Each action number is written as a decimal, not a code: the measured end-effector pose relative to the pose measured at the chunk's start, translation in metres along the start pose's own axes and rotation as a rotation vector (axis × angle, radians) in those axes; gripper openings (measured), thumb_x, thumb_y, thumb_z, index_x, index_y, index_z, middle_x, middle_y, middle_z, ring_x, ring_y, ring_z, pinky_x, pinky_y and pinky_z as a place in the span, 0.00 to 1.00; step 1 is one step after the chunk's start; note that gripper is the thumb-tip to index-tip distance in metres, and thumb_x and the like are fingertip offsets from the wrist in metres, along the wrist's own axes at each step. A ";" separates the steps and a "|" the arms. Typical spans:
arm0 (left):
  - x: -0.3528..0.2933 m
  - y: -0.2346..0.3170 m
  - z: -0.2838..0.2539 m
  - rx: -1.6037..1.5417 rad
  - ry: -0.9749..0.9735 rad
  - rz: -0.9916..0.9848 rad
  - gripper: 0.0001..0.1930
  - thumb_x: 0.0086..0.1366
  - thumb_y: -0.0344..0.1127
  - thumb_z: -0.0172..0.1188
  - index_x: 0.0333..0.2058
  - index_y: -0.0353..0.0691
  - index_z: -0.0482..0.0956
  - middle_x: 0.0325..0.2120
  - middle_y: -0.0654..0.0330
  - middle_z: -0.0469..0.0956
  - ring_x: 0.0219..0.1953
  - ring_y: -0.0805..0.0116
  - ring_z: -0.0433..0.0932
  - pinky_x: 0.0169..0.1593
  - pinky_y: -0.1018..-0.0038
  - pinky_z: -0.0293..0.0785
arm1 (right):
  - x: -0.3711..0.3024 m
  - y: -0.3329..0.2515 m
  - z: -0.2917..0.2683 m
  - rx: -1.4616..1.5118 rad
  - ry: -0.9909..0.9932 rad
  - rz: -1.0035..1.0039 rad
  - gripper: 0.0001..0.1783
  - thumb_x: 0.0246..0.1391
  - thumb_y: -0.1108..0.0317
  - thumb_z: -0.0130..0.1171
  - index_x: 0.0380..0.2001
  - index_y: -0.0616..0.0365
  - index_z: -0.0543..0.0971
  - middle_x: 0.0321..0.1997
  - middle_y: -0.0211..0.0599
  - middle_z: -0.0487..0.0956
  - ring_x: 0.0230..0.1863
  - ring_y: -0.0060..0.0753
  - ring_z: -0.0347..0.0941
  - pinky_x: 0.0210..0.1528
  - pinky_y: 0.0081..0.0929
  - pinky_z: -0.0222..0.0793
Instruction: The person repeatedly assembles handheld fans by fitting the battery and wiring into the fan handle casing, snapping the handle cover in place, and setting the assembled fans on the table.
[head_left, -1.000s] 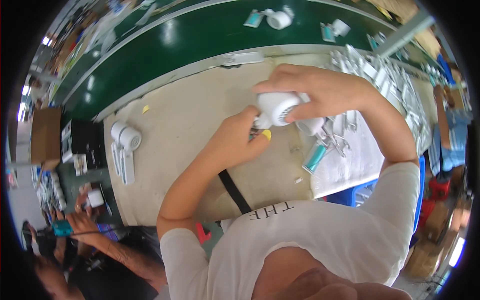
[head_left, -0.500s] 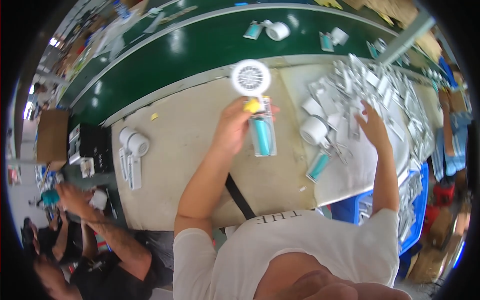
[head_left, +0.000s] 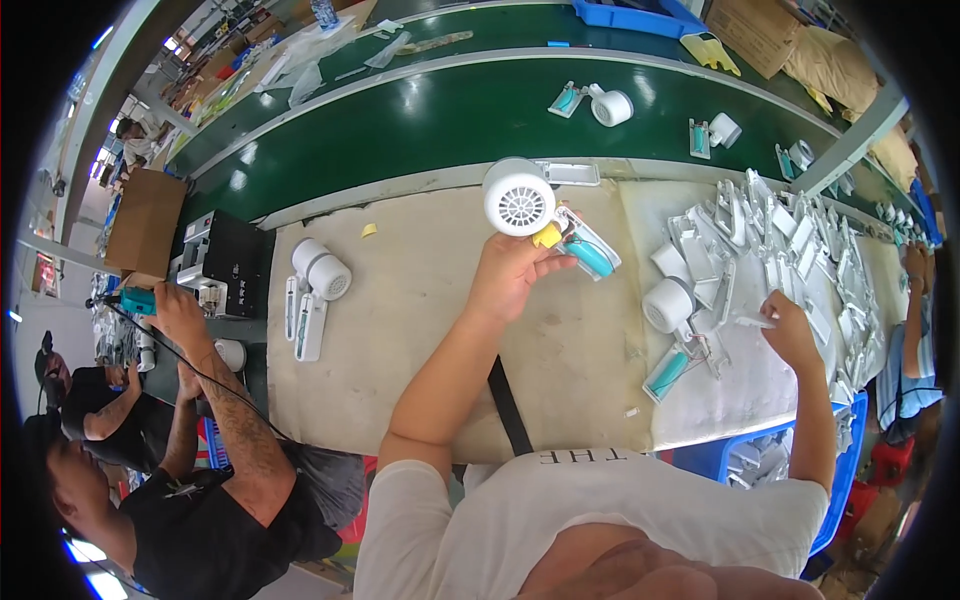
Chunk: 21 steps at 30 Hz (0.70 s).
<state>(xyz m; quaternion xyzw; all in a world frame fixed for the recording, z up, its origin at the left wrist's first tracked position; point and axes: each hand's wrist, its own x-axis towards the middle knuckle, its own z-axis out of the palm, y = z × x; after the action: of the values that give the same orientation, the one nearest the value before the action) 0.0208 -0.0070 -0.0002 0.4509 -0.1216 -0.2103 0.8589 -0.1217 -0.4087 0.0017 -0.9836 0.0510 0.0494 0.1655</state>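
My left hand [head_left: 505, 278] is closed on a small white handheld fan [head_left: 520, 200], holding it by the neck above the table. Its round grille faces me, and the opened handle shows a teal battery cell [head_left: 590, 256] and thin wires. A yellow patch [head_left: 547, 236] shows at my thumb by the neck. Over on the right, my right hand [head_left: 792, 328] pinches a thin whitish plastic piece [head_left: 752, 321] at the edge of a heap of white plastic parts [head_left: 790, 240]. Nearby lies another fan [head_left: 668, 304], its handle open with a teal cell [head_left: 668, 374].
A fan [head_left: 322, 270] lies at the table's left with white handle parts [head_left: 310, 330]. Behind runs a green belt [head_left: 400, 115] carrying several open fans. A blue crate [head_left: 712, 456] stands near my right arm. At left, a co-worker's hand [head_left: 180, 318] holds a teal corded tool [head_left: 138, 300].
My right hand has gone from spread fingers over the heap to a pinch on a whitish piece. The fan in my left hand has tilted, its handle swinging rightward. The whole view has shifted.
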 end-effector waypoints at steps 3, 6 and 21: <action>0.001 -0.001 0.003 -0.007 0.008 0.092 0.22 0.61 0.36 0.50 0.52 0.33 0.62 0.50 0.48 0.67 0.50 0.59 0.71 0.48 0.64 0.72 | 0.003 -0.024 0.008 0.814 0.239 0.046 0.17 0.41 0.82 0.48 0.39 0.62 0.68 0.28 0.36 0.73 0.31 0.27 0.72 0.36 0.23 0.67; -0.001 -0.002 0.011 -0.024 0.008 0.090 0.22 0.60 0.36 0.51 0.52 0.33 0.63 0.50 0.48 0.67 0.51 0.59 0.69 0.49 0.64 0.71 | 0.019 -0.093 0.008 1.144 0.199 0.052 0.20 0.46 0.79 0.50 0.46 0.60 0.68 0.30 0.31 0.74 0.34 0.23 0.71 0.38 0.19 0.66; -0.014 -0.009 0.021 -0.167 -0.022 0.247 0.20 0.61 0.30 0.51 0.52 0.34 0.64 0.51 0.52 0.68 0.49 0.62 0.71 0.50 0.64 0.71 | 0.065 -0.235 0.028 1.137 0.173 -0.216 0.23 0.47 0.68 0.60 0.47 0.59 0.68 0.31 0.32 0.70 0.31 0.22 0.64 0.36 0.19 0.62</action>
<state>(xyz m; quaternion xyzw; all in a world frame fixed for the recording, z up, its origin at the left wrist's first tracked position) -0.0027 -0.0206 0.0039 0.3571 -0.1676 -0.1175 0.9114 -0.0322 -0.1839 0.0434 -0.7406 -0.0175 -0.0835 0.6666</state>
